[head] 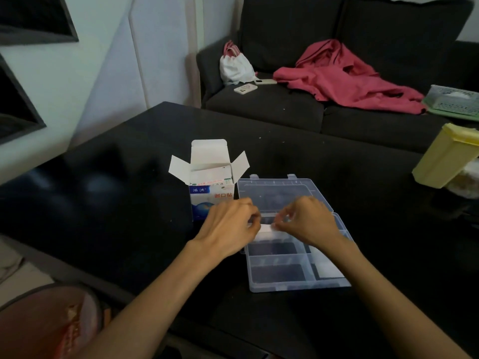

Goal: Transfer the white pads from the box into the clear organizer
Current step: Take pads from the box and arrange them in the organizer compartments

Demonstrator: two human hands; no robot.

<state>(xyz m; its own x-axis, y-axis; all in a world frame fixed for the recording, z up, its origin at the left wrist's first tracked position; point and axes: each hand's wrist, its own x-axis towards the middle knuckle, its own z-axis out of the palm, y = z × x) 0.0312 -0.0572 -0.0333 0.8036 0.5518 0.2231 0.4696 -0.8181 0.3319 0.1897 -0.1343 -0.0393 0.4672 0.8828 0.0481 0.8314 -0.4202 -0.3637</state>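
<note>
Hands [269,224] on flat white pads [267,233]

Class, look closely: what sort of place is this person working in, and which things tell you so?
Probably a home living room: a dark sofa with a pink garment and phones behind a low black table.

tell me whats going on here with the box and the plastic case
A person is moving white pads from an opened cardboard box into a clear organizer on a black table. Both hands meet over the organizer's far compartments: the left hand and right hand pinch a small stack of white pads between them. More white pads already lie in a right-side compartment. The organizer's lid is folded back open, and the box stands just left of it.
</note>
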